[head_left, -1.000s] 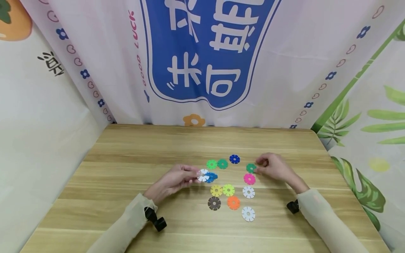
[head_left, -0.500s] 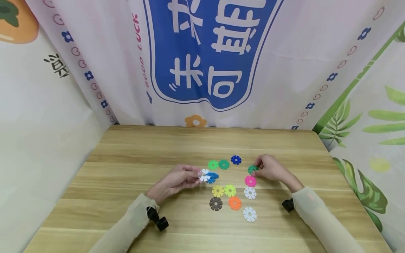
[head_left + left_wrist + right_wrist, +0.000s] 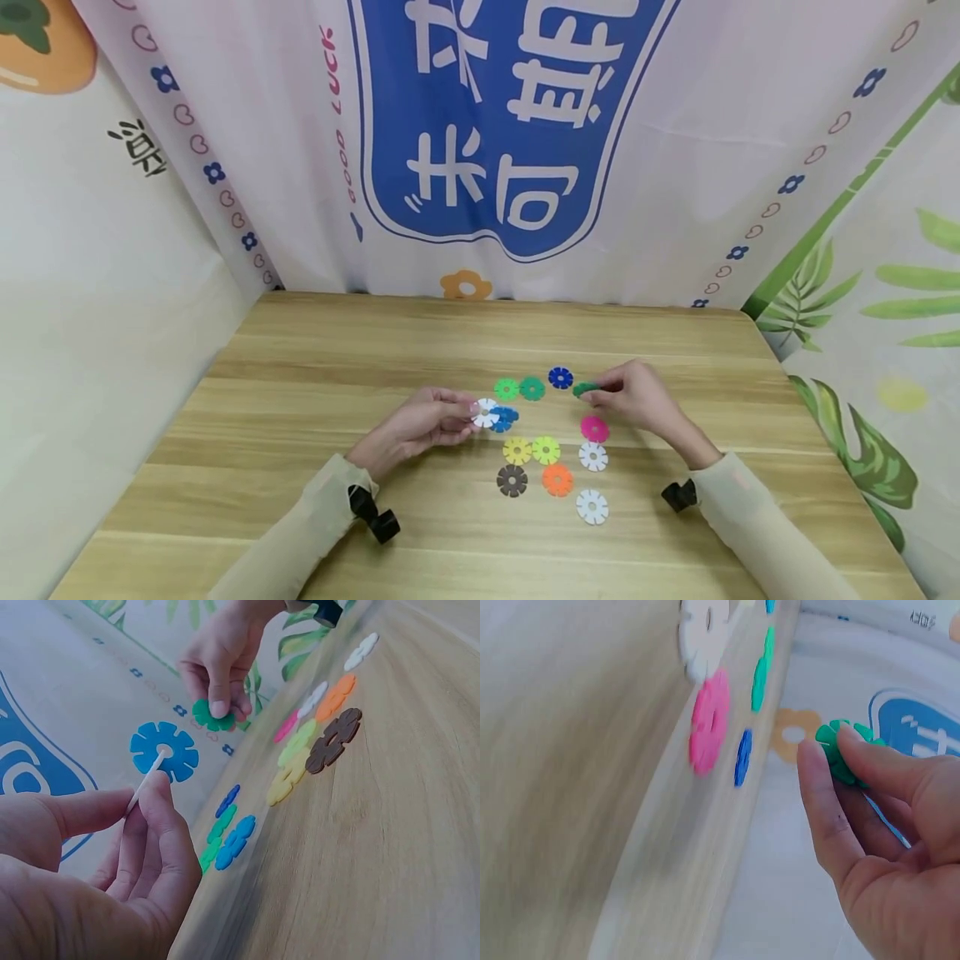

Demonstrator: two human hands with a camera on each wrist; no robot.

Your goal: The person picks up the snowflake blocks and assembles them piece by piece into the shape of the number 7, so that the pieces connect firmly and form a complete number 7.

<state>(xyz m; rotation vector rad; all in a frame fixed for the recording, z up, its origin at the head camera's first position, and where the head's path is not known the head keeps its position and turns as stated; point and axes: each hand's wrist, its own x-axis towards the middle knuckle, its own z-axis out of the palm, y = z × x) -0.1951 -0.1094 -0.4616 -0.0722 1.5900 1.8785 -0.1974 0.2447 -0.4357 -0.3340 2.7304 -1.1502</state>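
Observation:
My left hand (image 3: 420,423) pinches a thin white notched plastic disc (image 3: 478,419) between thumb and fingers. Slotted onto it at an angle is a blue notched disc (image 3: 180,757), clearest in the left wrist view. My right hand (image 3: 641,402) grips a green notched disc (image 3: 845,772) by its edge, thumb on one face. This green disc is raised and tilted, beyond the pink disc (image 3: 595,438) and to the right of a dark blue disc (image 3: 560,387). Another blue disc (image 3: 235,842) lies on the table, overlapped by the held pieces in the head view.
On the wooden table (image 3: 337,350) lie light green (image 3: 506,397) and darker green discs (image 3: 532,397), plus yellow (image 3: 517,460), lime (image 3: 546,460), brown (image 3: 512,492), orange (image 3: 557,491) and two white discs (image 3: 592,517). A printed curtain (image 3: 292,167) hangs behind the far edge.
My right hand has closed its fingers on the green disc, lifted it from beside the pink disc and moved it slightly left, tilting it. The left hand holds its joined discs nearly still.

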